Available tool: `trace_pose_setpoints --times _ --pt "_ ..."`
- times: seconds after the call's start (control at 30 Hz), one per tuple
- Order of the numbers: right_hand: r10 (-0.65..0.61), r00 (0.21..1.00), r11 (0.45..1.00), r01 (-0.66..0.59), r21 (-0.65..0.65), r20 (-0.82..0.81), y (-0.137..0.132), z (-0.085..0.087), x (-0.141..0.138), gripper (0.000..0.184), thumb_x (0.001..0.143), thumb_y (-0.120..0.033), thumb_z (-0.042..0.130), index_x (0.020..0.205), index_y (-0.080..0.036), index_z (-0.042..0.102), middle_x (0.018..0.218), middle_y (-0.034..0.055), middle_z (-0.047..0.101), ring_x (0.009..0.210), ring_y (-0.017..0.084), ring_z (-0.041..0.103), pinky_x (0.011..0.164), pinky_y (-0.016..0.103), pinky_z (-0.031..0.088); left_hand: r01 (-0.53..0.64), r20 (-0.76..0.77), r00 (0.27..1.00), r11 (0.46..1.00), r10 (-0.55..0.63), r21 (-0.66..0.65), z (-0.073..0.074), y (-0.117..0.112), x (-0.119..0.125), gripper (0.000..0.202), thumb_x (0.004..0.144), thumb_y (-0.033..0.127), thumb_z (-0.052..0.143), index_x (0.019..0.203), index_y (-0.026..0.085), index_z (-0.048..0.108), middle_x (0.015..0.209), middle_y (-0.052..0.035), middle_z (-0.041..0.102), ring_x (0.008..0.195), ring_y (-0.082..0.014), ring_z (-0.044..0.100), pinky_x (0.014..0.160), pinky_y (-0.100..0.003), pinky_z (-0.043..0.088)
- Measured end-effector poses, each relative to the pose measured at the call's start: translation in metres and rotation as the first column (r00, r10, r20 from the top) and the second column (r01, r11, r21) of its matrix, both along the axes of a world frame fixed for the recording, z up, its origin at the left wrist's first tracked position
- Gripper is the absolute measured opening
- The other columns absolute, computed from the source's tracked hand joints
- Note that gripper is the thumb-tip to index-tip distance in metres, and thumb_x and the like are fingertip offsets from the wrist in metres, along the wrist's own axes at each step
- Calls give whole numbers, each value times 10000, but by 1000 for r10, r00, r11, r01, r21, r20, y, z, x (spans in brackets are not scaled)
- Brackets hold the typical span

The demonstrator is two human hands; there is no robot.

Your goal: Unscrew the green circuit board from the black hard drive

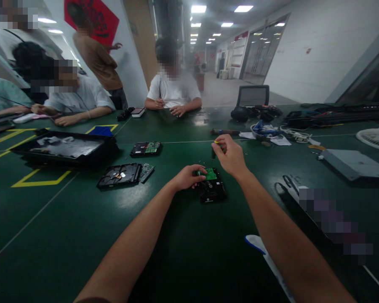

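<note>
A black hard drive [212,192] lies on the green table in front of me, its green circuit board [212,173] facing up at the far end. My left hand [188,177] grips the drive's left side, with fingers reaching over the board. In my right hand [232,155], thumb and fingers pinch a small screwdriver [213,153], dark with a yellow top. It stands nearly upright over the far end of the board; whether its tip touches a screw is too small to tell. A few tiny bits, perhaps screws, lie just beyond the drive.
To the left lie an opened hard drive [120,175], a loose circuit board [147,172], another drive [145,148] and a black tray [66,147]. A larger screwdriver [224,132], blue-handled tools [263,129] and a grey metal case [355,164] are right. Several people sit or stand across the table.
</note>
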State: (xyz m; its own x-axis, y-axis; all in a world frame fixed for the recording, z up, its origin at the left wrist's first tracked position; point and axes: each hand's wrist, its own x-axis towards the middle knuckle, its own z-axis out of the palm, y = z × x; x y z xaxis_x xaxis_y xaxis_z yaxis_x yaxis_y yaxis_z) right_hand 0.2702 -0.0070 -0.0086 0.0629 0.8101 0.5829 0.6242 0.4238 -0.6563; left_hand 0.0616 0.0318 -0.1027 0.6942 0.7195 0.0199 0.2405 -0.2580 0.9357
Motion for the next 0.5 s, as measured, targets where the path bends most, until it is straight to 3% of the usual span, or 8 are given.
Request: trace_pose_setpoints --times 0.23,0.5 --pt "57 998 998 -57 -13 -11 3 -4 2 281 915 -275 573 1194 -242 561 1151 102 689 1001 252 675 934 450 518 -1 14 1000 1000 1 3 -2 1 -1 286 891 321 712 1140 188 670 1491 -126 493 580 -28 583 474 -203 525" --pt "38 999 999 -38 32 17 4 -5 3 285 866 -241 631 1147 -230 588 1125 97 698 981 249 692 901 443 567 -5 9 1000 1000 5 11 -4 1 0 303 891 332 714 1149 180 667 1488 -129 497 570 -24 585 469 -193 520"
